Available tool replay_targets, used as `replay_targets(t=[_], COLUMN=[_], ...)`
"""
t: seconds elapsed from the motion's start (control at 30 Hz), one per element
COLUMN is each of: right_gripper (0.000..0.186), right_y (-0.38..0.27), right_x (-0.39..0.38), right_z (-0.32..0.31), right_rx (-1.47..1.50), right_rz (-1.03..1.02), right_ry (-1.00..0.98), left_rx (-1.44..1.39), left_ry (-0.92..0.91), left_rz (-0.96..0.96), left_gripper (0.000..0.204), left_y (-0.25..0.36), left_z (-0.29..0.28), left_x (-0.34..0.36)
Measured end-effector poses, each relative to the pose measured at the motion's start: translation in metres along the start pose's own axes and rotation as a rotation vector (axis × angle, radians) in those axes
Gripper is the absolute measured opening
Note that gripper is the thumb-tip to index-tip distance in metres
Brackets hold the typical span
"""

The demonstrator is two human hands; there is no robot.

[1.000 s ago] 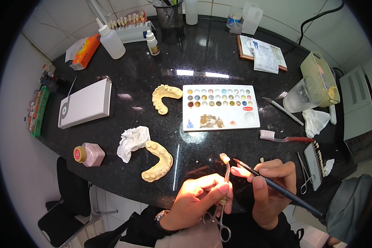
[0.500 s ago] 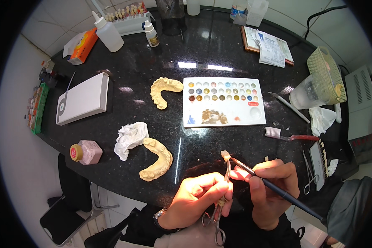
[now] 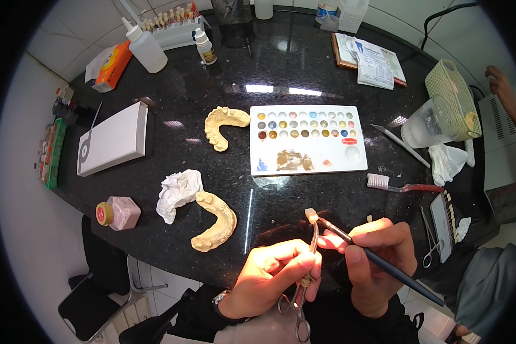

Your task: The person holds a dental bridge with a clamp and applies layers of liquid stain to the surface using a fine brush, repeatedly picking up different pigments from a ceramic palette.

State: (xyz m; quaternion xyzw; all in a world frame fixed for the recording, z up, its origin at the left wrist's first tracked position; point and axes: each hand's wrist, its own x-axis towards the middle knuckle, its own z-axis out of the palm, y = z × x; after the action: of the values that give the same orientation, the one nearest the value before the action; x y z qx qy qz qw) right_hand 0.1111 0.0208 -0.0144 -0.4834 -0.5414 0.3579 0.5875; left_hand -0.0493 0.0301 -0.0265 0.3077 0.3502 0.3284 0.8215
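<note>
My left hand [image 3: 281, 270] is closed around a pair of curved metal hemostat forceps [image 3: 297, 304], whose finger rings hang below it. A small pale dental crown [image 3: 311, 215] is clamped in the forceps' tip. My right hand [image 3: 384, 264] pinches a dark-handled fine paintbrush [image 3: 401, 276], its tip touching or very close to the crown's lower right side. Beyond my hands lies a white ceramic paint palette [image 3: 309, 166] with several coloured wells and brown, blue and pink smears. Two yellowish plaster dental casts [image 3: 221, 226] rest left of the palette and of my hands.
Crumpled tissue [image 3: 178, 195] touches the nearer cast. A pink-filled jar [image 3: 120, 213] and a white box [image 3: 113, 140] stand left. At right are a toothbrush [image 3: 404, 186], a craft knife [image 3: 398, 144], a plastic cup [image 3: 430, 123], scissors-like forceps [image 3: 430, 241] and another person's arm [image 3: 507, 97].
Another person's hand and arm have come into view at the far right. The whole view has shifted slightly. My hands, the forceps and the brush keep nearly the same pose.
</note>
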Motion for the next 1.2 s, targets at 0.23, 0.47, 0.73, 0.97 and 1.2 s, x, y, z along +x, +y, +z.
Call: replay_targets(t=[0.23, 0.47, 0.73, 0.97, 1.2], right_gripper=[0.025, 0.019, 0.018, 0.018, 0.020], right_y=[-0.004, -0.011, -0.017, -0.015, -0.023], right_x=[-0.004, 0.000, 0.005, 0.004, 0.003], right_z=[-0.003, 0.000, -0.001, -0.001, -0.002], right_rx=[0.042, -0.177, -0.250, -0.217, -0.232], right_rz=[0.039, -0.095, -0.106, -0.098, -0.039], right_ry=[0.016, -0.089, -0.159, -0.125, -0.115], left_rx=[-0.053, -0.016, 0.020, 0.030, 0.018], left_ry=[-0.060, -0.016, 0.029, 0.032, 0.039], left_rz=[-0.016, 0.012, 0.038, 0.014, -0.014], left_gripper=[0.020, 0.017, 0.017, 0.018, 0.018], left_y=[-0.002, 0.002, 0.005, 0.006, 0.008], left_z=[-0.004, 0.002, 0.004, 0.005, 0.007], left_x=[-0.002, -0.002, -0.003, -0.003, -0.001])
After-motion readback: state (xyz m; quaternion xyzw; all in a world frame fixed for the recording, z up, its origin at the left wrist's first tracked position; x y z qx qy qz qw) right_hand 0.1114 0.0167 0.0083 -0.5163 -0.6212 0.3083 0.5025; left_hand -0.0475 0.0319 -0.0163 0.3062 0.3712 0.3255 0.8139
